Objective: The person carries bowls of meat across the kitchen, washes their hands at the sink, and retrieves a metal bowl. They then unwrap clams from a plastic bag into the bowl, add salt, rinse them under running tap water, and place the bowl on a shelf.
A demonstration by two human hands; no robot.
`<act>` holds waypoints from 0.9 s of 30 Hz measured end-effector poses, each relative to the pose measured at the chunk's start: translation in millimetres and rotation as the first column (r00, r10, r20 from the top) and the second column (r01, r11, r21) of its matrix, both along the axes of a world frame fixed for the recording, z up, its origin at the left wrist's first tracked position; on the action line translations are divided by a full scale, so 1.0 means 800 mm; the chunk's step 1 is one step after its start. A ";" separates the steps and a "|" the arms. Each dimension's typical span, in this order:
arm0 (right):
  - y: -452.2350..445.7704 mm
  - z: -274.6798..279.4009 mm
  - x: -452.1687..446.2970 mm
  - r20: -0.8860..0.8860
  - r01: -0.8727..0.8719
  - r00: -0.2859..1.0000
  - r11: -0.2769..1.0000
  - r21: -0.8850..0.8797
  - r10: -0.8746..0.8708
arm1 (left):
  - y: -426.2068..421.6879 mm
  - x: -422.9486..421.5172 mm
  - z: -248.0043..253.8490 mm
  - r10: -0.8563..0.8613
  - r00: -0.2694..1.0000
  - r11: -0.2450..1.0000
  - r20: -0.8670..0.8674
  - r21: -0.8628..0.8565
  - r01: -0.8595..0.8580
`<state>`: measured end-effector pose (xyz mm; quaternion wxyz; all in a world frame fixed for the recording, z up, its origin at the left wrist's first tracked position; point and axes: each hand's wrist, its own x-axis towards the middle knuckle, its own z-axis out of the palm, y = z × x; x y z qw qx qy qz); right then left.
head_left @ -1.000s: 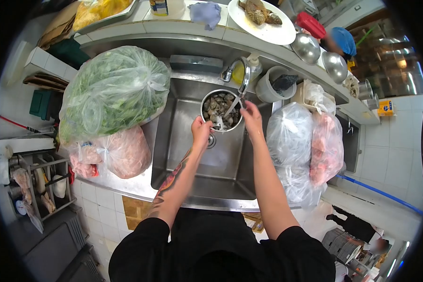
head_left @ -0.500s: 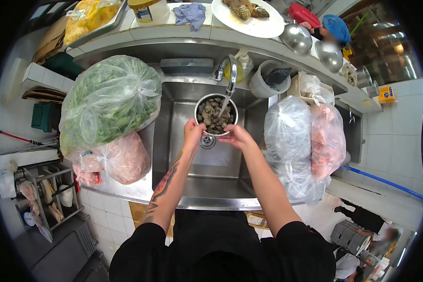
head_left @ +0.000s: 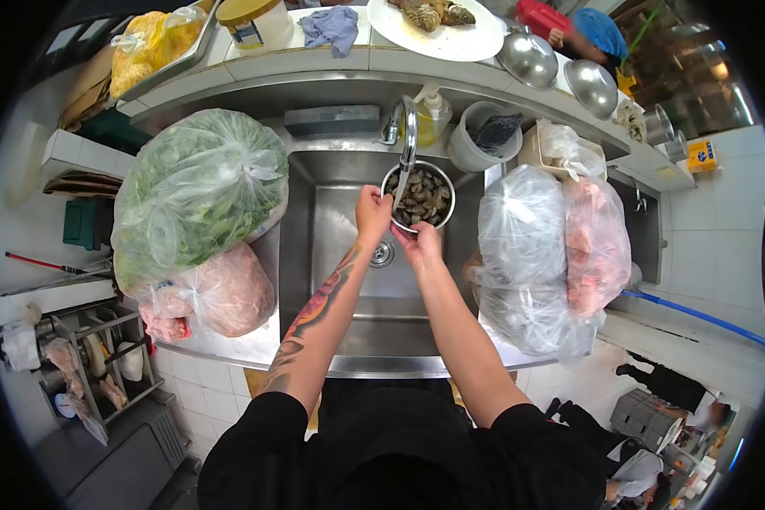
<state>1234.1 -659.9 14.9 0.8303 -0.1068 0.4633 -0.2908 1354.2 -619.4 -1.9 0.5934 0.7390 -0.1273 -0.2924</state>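
Note:
A round metal bowl [head_left: 452,205] full of small dark shellfish [head_left: 419,201] is held over the sink [head_left: 382,302], under the curved faucet [head_left: 411,136]. Water runs down along the bowl's left side. My left hand [head_left: 372,214] is closed at the bowl's left rim, its fingertips partly hidden. From the near side my right hand [head_left: 420,246] grips the bowl, thumb by the rim and fingers beneath. The drain [head_left: 382,253] shows just below the hands.
Bagged leafy greens [head_left: 195,191] and bagged pink meat [head_left: 234,293] sit left of the sink. Clear bags [head_left: 521,229] and a pink-filled bag [head_left: 597,246] are at right. Behind stand a soap bottle [head_left: 433,115], a white bucket [head_left: 483,140] and a fish plate [head_left: 450,42].
The bowl has moved right relative to the faucet, so the water now falls at its left side instead of its middle. My right hand has shifted round to the bowl's near side.

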 end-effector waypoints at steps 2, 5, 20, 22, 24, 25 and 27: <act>0.013 -0.009 0.009 0.010 0.079 0.997 0.997 0.022 -0.079 | 0.014 -0.023 0.021 0.004 0.974 0.999 0.227 0.049 -0.016; 0.023 -0.012 0.005 0.056 0.146 0.987 0.988 0.047 -0.148 | 0.031 -0.024 0.018 -0.090 0.955 0.993 0.282 0.094 0.066; -0.059 0.036 -0.071 -0.388 -0.806 0.562 0.589 -0.061 0.730 | 0.121 -0.061 0.000 0.041 0.828 0.999 -0.559 0.028 -0.031; -0.064 0.004 -0.082 -0.434 -0.862 0.459 0.507 -0.008 0.775 | 0.138 -0.071 -0.006 0.143 0.808 0.989 -0.571 0.056 -0.136; -0.057 0.008 -0.063 -0.878 -0.909 0.410 0.029 -0.417 0.248 | 0.150 -0.068 -0.004 0.128 0.795 0.992 -0.593 0.063 -0.113; -0.055 0.013 -0.065 -0.942 -0.935 0.324 0.183 -0.305 0.084 | 0.151 -0.067 -0.004 0.131 0.793 0.991 -0.594 0.066 -0.114; -0.051 0.043 -0.018 -0.773 -0.753 0.634 0.244 -0.611 0.025 | 0.149 -0.063 -0.001 0.129 0.787 0.992 -0.604 0.074 -0.106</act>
